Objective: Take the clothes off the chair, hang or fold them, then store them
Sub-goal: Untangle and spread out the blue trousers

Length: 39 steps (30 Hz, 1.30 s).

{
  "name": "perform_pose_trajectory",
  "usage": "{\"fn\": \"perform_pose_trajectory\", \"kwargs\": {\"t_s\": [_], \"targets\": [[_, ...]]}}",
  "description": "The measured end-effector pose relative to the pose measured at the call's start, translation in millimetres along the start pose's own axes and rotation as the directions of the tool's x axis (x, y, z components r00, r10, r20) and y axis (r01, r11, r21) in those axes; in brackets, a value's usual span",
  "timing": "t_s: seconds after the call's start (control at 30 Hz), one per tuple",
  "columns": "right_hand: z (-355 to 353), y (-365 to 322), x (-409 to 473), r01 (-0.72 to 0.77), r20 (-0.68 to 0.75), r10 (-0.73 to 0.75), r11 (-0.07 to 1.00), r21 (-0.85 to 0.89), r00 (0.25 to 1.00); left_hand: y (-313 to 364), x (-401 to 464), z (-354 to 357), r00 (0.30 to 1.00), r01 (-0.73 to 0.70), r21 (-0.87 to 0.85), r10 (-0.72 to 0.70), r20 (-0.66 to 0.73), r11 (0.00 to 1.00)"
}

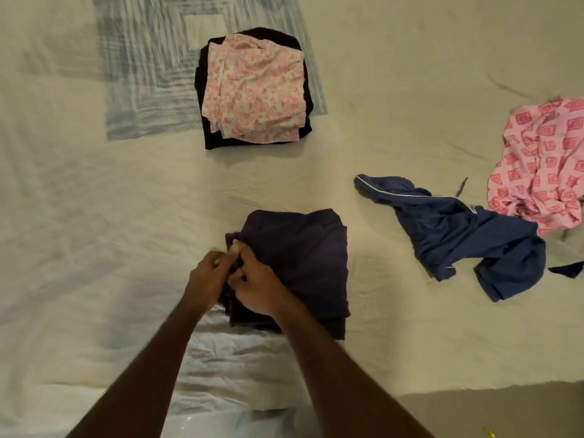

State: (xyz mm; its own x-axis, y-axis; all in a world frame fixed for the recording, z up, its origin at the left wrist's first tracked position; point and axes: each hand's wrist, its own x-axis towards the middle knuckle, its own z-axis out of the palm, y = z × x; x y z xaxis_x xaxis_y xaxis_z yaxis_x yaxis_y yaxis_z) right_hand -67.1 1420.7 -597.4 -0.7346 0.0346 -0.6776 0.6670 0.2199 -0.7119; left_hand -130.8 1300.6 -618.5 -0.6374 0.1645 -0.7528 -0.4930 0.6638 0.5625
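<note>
Along the right edge of the cream bedsheet [94, 216], a crumpled pink garment with a square print [543, 165] is cut off by the frame, so its full shape cannot be made out, and a small dark scrap near it at the same edge is too little seen to name. Under the folded pink floral cloth [254, 90] toward the far side of the bed lies a folded black garment [210, 139], mostly hidden, showing only as a dark border around it; both sit partly on a faded blue-grey square pattern [132, 80] printed on the sheet. Near the bed's near edge rests a folded dark purple garment [300, 257], a roughly square, layered stack with a soft, matte surface. Its left side is covered by both hands. Left hand [205, 276] and right hand [256, 282] meet at that left edge, fingers curled and pinching the fabric's folds between them, the right hand lying on top of the stack. Between this stack and the pink garment sprawls an unfolded navy top with thin white piping [458, 235], loose and wrinkled, well apart from the hands.
</note>
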Motion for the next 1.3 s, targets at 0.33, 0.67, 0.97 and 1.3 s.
{"fn": "perform_pose_trajectory", "kwargs": {"t_s": [0.33,0.67,0.97,1.3], "targets": [[-92.0,99.9,-56.8,-0.369,-0.607,0.464,0.885,0.283,0.645,11.9,7.9,35.6,0.992,0.12,0.09,-0.116,-0.047,0.989],[-109.8,91.8,-61.8,0.003,-0.307,0.161,0.882,0.471,0.938,40.1,11.6,17.5,0.979,-0.189,0.02,0.187,0.082,0.982],[-229.6,-48.2,39.4,0.296,-0.432,-0.129,0.889,0.348,0.893,208.5,83.4,-64.0,0.887,-0.45,-0.142,0.424,-0.18,0.882],[-288.1,-129.9,179.3,0.219,-0.419,-0.222,0.974,-0.056,0.88,295.8,169.4,-96.6,0.818,-0.478,0.33,0.549,-0.17,0.814]]}}
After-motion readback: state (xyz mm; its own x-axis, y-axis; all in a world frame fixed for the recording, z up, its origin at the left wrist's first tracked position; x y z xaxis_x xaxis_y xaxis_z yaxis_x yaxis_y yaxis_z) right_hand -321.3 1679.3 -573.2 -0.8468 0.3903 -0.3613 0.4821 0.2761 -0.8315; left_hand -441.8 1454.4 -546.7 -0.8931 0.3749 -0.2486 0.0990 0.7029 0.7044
